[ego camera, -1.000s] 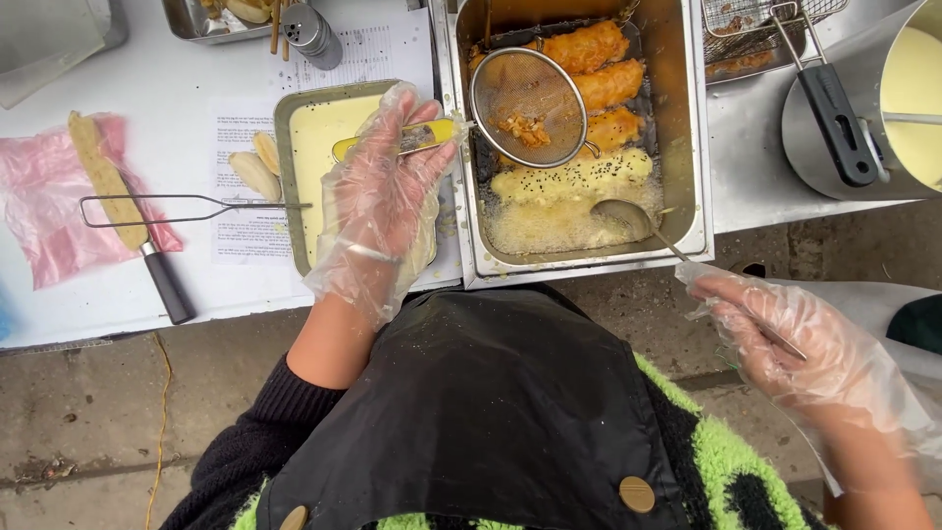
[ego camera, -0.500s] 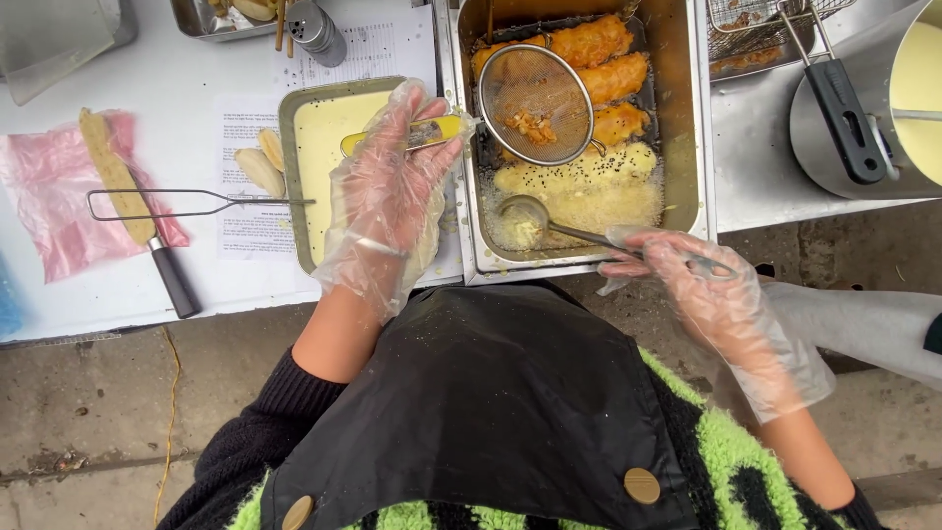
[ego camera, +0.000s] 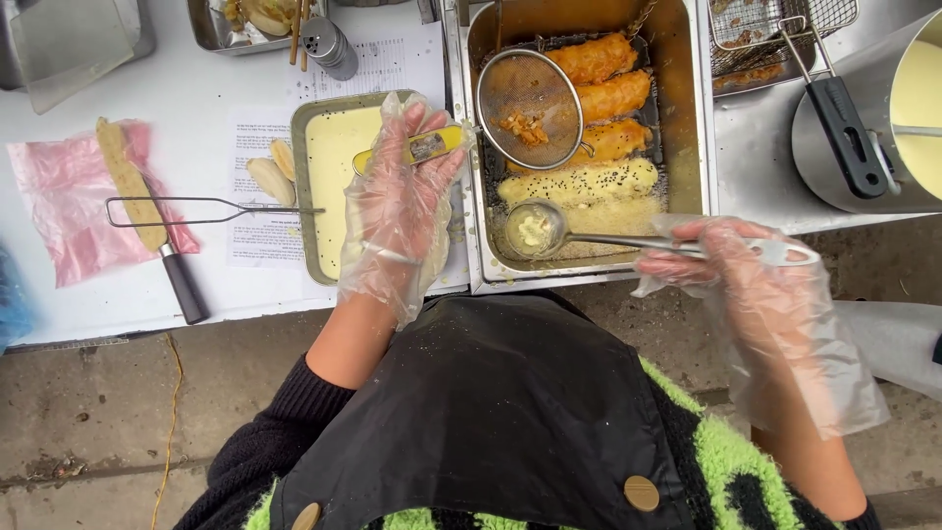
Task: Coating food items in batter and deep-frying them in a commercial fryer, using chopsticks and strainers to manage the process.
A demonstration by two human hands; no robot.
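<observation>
My left hand, in a loose clear plastic glove, grips the yellow handle of a round mesh skimmer held over the fryer pan; crumbs lie in its mesh. My right hand, also gloved, holds a metal ladle by its long handle. The ladle's bowl carries pale batter and hovers over the near end of the pan. Several battered pieces fry in the oil: golden ones at the far end, pale seeded ones nearer me.
A tray of pale batter sits left of the fryer, with peeled banana pieces beside it. A knife, wire tool and pink bag lie at left. A pot of batter and wire basket stand at right.
My right hand came up from my side, took the ladle's handle and brought its batter-filled bowl over the near end of the fryer. My left hand keeps the skimmer in place.
</observation>
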